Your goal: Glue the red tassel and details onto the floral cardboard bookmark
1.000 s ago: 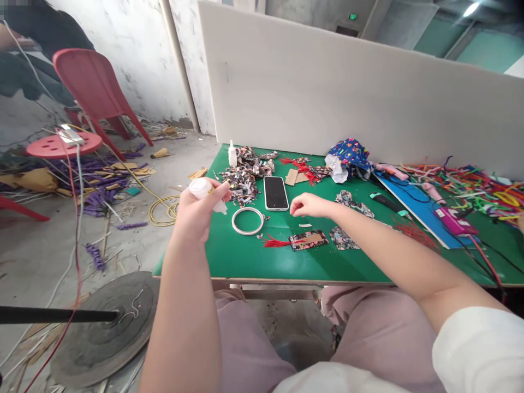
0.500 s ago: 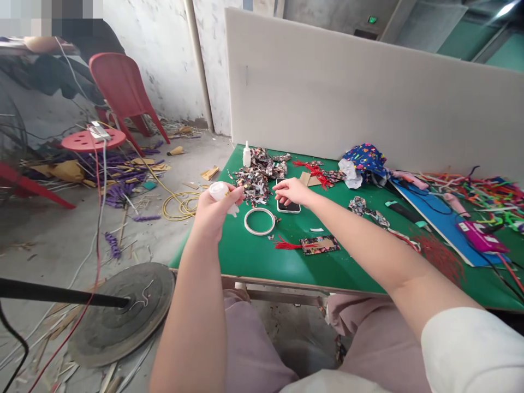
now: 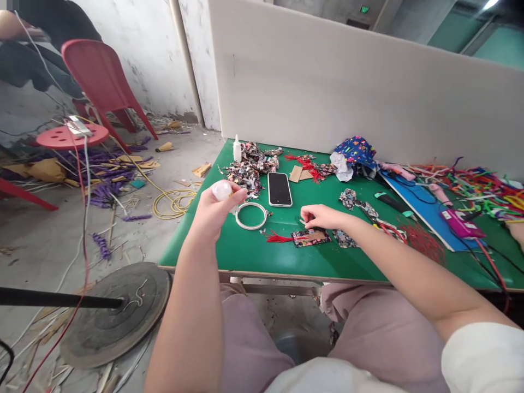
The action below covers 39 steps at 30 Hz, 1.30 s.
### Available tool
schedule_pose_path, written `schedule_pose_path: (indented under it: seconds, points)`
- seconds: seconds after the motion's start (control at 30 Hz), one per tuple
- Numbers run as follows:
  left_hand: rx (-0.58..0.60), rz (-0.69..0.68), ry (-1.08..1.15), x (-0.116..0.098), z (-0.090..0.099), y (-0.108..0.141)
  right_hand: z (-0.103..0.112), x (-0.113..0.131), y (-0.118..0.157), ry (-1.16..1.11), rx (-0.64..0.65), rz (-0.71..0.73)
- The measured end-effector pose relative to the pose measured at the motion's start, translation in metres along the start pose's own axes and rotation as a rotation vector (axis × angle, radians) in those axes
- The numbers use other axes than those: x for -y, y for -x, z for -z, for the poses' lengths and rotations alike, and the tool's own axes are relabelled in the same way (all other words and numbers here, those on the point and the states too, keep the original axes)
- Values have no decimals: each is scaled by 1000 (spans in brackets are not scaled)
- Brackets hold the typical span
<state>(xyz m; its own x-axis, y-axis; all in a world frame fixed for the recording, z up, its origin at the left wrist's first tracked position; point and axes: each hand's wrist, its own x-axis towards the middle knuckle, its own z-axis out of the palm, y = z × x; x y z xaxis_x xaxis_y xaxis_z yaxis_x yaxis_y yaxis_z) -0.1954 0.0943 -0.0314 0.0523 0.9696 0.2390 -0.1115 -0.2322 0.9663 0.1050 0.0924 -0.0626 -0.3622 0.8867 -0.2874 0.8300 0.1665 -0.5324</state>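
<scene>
My left hand (image 3: 215, 210) is closed around a small white squeeze bottle (image 3: 222, 190), held above the table's left side with its nozzle end mostly hidden. My right hand (image 3: 323, 216) pinches a small white strip (image 3: 303, 222) between thumb and fingertips. Just below those fingers lies a flat floral fabric piece (image 3: 301, 240) with brown card on it and a red tassel (image 3: 279, 238) at its left end. Between my hands rests a roll of white tape (image 3: 251, 216). A phone (image 3: 280, 190) with a dark screen lies behind it.
Floral fabric scraps (image 3: 250, 169) are heaped at the back left beside another white bottle (image 3: 237, 149). To the right lie a cutter (image 3: 393, 205), a blue board (image 3: 426, 213), a magenta box (image 3: 462, 224) and colourful strips. Another person's arm (image 3: 516, 233) shows at the right edge.
My right hand has moved from over the phone down to the fabric piece and picked up the white strip. My left hand still holds the bottle. The view has shifted slightly.
</scene>
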Motion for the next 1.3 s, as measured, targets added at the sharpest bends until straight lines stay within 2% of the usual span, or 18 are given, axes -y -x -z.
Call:
schedule_pose_path:
  seconds: [0.17,0.27,0.47,0.57,0.63,0.77,0.9,0.97,1.1,1.3]
  points:
    - [28,-4,1,0,-5,1,-1,3,-7,-64,42,-5]
    - [26,-17,-11,-1,-4,1,-4,14,-15,-112,19,36]
    - [-10,-12,-2,-5,-2,2,-17,62,-65,-140,-270,144]
    - [-32,-11,0,-5,-1,2,-23,86,-83,-130,-320,221]
    - [-35,-22,18,-3,1,1,-28,96,-83,-101,-302,282]
    - [-60,-51,52,2,3,-1,-44,104,-64,-20,-188,397]
    - [-77,-66,51,3,0,-2,-55,107,-53,-33,-182,377]
    - [-83,-66,46,2,-1,-1,-51,109,-56,-105,-212,347]
    - [-104,-61,50,0,-2,0,-31,111,-71,-368,-280,296]
    - [-181,-27,97,-1,0,-1,-4,105,-82,-697,-341,302]
